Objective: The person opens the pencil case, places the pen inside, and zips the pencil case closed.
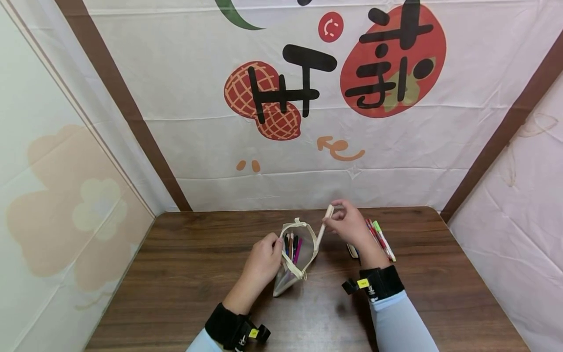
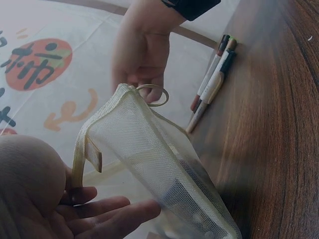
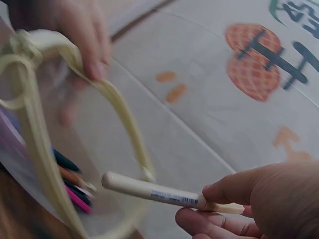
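My left hand [image 1: 264, 256] pinches the cream zip edge of a see-through mesh pencil pouch [image 1: 285, 282], whose mouth gapes wide. Several pens [image 1: 295, 248] stand inside it, among them a purple one and dark ones. At the pouch's right side, my right hand [image 1: 349, 226] holds a cream marker pen [image 3: 149, 190] between thumb and fingers. A barcode label shows on the pen's barrel, and its rounded end points toward the pouch mouth in the right wrist view. A ring pull [image 2: 160, 94] hangs from the pouch's corner.
On the brown wooden table [image 1: 198, 274], several red, white and green pens [image 1: 381, 239] lie right of my right hand. Another dark and cream item [image 1: 352, 251] is partly hidden under that wrist. A printed cloth [image 1: 206, 146] hangs behind the table.
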`<state>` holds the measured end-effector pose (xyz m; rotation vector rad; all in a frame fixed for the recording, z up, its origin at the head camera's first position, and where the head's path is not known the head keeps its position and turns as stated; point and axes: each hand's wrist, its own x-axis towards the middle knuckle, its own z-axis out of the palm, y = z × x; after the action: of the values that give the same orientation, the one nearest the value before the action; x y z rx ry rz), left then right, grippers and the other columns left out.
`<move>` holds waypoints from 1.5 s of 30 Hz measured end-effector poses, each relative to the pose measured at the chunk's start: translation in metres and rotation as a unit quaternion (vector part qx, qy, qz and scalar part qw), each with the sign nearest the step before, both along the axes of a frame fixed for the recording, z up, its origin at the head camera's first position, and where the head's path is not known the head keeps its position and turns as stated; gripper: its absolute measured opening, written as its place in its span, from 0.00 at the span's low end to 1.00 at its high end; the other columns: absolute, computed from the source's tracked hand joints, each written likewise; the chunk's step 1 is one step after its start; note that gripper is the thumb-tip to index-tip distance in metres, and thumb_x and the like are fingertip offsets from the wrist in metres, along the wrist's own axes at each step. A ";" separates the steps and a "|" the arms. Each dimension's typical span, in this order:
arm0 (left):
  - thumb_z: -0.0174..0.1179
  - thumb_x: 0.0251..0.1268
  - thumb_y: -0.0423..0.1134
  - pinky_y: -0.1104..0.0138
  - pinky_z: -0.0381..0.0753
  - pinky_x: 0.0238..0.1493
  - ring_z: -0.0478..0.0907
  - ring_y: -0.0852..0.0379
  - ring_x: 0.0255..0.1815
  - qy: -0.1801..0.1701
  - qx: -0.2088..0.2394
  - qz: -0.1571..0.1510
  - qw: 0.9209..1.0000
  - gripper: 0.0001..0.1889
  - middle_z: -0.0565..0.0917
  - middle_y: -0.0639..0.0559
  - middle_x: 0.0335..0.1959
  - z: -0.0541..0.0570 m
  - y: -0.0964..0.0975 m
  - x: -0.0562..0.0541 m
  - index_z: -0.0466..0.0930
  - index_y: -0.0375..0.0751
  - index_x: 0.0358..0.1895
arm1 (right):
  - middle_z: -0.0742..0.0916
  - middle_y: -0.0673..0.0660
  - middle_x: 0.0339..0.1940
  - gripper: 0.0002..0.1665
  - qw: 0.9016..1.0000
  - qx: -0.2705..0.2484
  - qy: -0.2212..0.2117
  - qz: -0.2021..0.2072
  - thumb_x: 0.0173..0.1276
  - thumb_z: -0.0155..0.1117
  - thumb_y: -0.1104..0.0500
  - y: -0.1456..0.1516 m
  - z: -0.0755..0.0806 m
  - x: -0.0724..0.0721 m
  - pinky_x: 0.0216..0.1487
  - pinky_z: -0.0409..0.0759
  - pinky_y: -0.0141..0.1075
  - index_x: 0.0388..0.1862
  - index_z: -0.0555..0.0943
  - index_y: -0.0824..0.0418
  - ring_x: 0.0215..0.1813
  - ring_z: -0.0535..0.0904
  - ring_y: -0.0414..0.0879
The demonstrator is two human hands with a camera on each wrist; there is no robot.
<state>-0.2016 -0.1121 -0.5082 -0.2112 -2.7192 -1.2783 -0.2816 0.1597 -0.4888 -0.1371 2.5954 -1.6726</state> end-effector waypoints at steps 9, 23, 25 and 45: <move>0.52 0.92 0.38 0.64 0.76 0.29 0.75 0.60 0.22 -0.001 0.001 0.000 1.000 0.15 0.82 0.54 0.21 0.000 0.001 -0.001 0.79 0.42 0.37 | 0.95 0.59 0.32 0.30 0.995 -0.022 -0.035 0.094 0.76 0.79 0.62 -0.047 -0.015 0.008 0.42 0.95 0.50 0.69 0.75 0.64 0.38 0.96 0.63; 0.53 0.91 0.38 0.63 0.76 0.32 0.76 0.60 0.24 0.004 -0.010 0.004 1.000 0.15 0.82 0.54 0.21 0.000 0.001 -0.002 0.79 0.42 0.36 | 0.96 0.64 0.42 0.12 0.984 0.026 -0.062 0.162 0.86 0.69 0.55 -0.051 -0.011 0.014 0.41 0.94 0.46 0.54 0.86 0.64 0.39 0.97 0.56; 0.53 0.91 0.37 0.63 0.77 0.32 0.76 0.60 0.24 0.008 -0.011 0.004 1.000 0.15 0.82 0.54 0.21 0.000 0.001 -0.002 0.79 0.43 0.36 | 0.96 0.65 0.43 0.10 0.987 0.037 -0.049 0.150 0.86 0.69 0.56 -0.044 -0.009 0.012 0.43 0.94 0.49 0.54 0.87 0.63 0.39 0.97 0.56; 0.53 0.92 0.38 0.63 0.76 0.32 0.75 0.60 0.24 0.006 -0.010 0.004 1.000 0.16 0.81 0.56 0.20 -0.001 0.002 -0.001 0.79 0.43 0.36 | 0.94 0.67 0.54 0.22 0.991 0.130 -0.030 0.014 0.89 0.65 0.50 0.042 0.010 -0.003 0.52 0.87 0.45 0.69 0.83 0.63 0.55 0.93 0.64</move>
<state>-0.2031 -0.1103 -0.5090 -0.2081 -2.7211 -1.2428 -0.2844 0.2014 -0.4788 -0.1093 2.7218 -1.2918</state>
